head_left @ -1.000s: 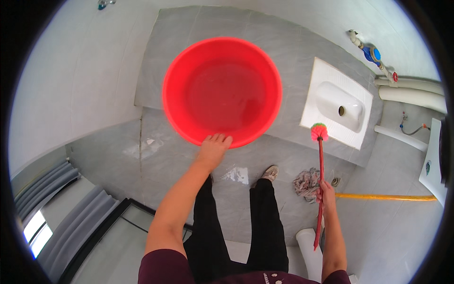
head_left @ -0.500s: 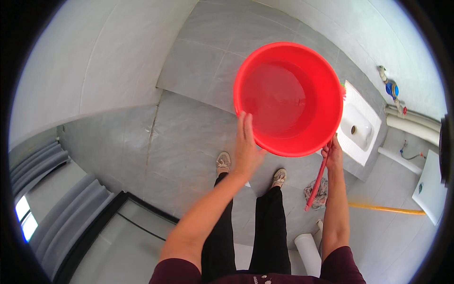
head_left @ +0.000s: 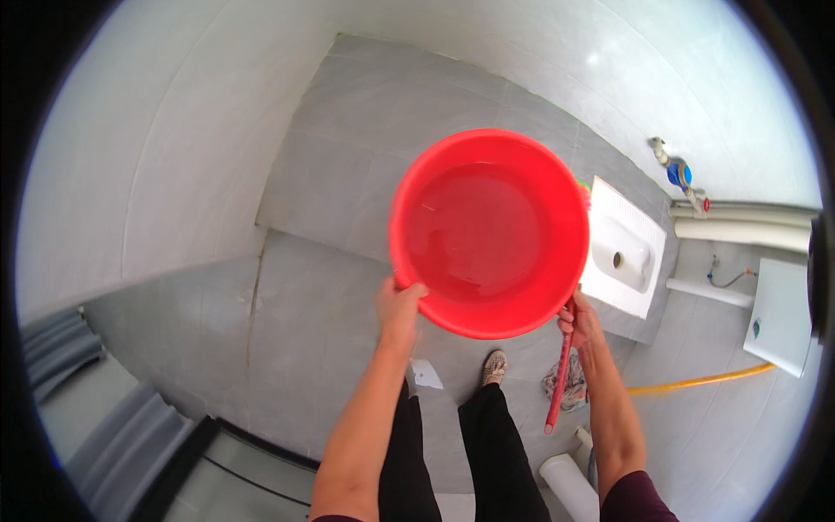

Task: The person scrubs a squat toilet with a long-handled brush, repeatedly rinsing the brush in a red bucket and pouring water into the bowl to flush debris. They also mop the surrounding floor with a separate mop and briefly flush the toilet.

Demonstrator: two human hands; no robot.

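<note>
Head view: both hands carry a red basin [head_left: 491,230] of water above the grey tiled floor [head_left: 330,287], held up between the person and the squat toilet [head_left: 628,252]. Left hand [head_left: 398,306] is closed on the near rim; right hand [head_left: 581,324] is closed on the rim's right side together with a red stick [head_left: 558,387], likely a brush handle. Looks like the carry-and-tip step; the next move calls for a steady, level grip. No packages or signs; white box [head_left: 781,315] on the right wall, yellow hose [head_left: 700,380] below it.
</note>
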